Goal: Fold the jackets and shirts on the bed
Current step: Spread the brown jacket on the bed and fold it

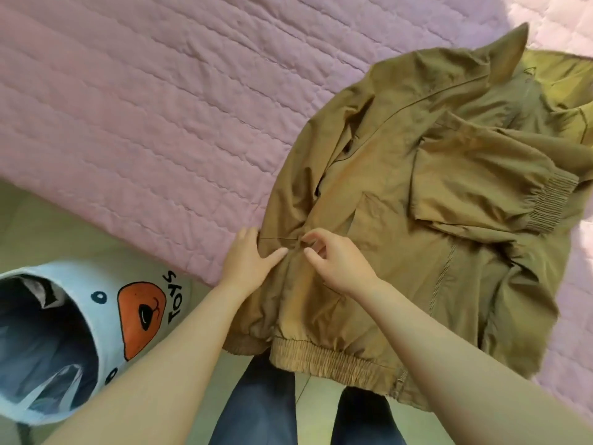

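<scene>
A brown jacket (401, 200) lies spread on the pink quilted bed (144, 117), its ribbed hem hanging over the near edge. One sleeve with a ribbed cuff is folded across the chest at the right. My left hand (248, 256) presses flat on the jacket's left edge, fingers straight. My right hand (333, 255) pinches a small fold of the jacket's front between thumb and fingers, close beside the left hand.
A white fabric toy bin (96, 316) with an orange nose and the word TOYS stands on the floor at the lower left. My legs in dark jeans (256, 406) stand against the bed's edge. Pink quilt stretches to the left of the jacket.
</scene>
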